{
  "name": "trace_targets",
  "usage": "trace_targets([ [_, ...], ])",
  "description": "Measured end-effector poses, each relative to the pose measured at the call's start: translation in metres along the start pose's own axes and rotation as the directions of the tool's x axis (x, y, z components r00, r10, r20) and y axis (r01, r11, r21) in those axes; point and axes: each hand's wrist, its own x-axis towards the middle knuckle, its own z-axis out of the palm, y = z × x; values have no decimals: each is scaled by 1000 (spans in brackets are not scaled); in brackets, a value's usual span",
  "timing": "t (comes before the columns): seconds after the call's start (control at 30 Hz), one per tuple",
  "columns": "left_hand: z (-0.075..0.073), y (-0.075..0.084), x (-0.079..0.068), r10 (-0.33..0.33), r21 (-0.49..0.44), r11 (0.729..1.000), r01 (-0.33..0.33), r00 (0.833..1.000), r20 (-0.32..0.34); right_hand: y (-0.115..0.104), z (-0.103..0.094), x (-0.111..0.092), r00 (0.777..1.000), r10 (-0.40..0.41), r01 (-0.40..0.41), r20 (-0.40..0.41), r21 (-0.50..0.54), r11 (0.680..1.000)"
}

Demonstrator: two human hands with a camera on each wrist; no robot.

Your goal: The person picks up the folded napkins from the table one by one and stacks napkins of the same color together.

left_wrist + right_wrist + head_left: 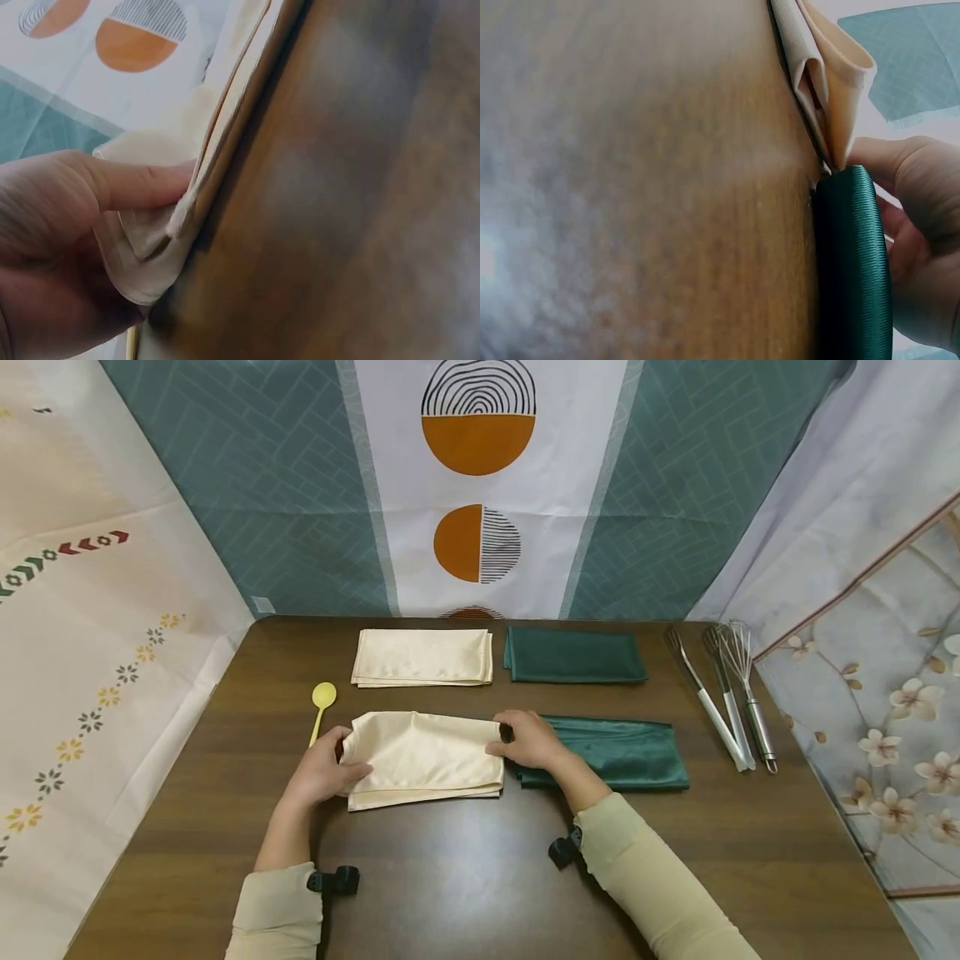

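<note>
A folded cream satin napkin (427,752) lies in front of me, its left end lifted and creased. My left hand (324,768) pinches that end; in the left wrist view the thumb presses on top of the folded layers, with fingers beneath. At the opposite end, my right hand (528,739) grips the far right corner between thumb and fingers. From the right wrist, the napkin's folds (840,67) open in a loop beside the thumb. A folded dark green napkin (615,752) lies just right, partly under my right wrist, and hides some of that hand's fingers in the right wrist view.
Behind, a second cream napkin (422,657) and a second green napkin (576,655) lie folded side by side. A yellow spoon (323,697) is beyond my left hand. Two white-handled utensils (722,727) and a whisk (750,693) lie on the right of the brown table (450,877).
</note>
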Motion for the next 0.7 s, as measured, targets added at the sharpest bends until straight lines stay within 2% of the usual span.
trace_targets([
  [0.17, 0, 0, -1, -49, -88, 995, 49, 999, 3, 0, 0, 2, 996, -81, 85, -46, 92, 992],
  [0.37, -4, 2, 1, -103, -133, 985, 108, 994, 41, -5, 0, 3, 994, -43, 63, -100, 204, 977],
  [0.43, -4, 1, 2, -96, -115, 988, 101, 994, 43, -6, 0, 4, 994, -32, 54, -101, 225, 973],
  [0.53, -2, 1, 1, -71, -151, 986, 76, 997, 37, -7, 1, 5, 994, -31, 55, -107, 223, 973],
  [0.7, 3, 5, 0, 21, -208, 978, -19, 1000, 7, -7, 0, 6, 991, -35, 59, -129, 184, 981],
])
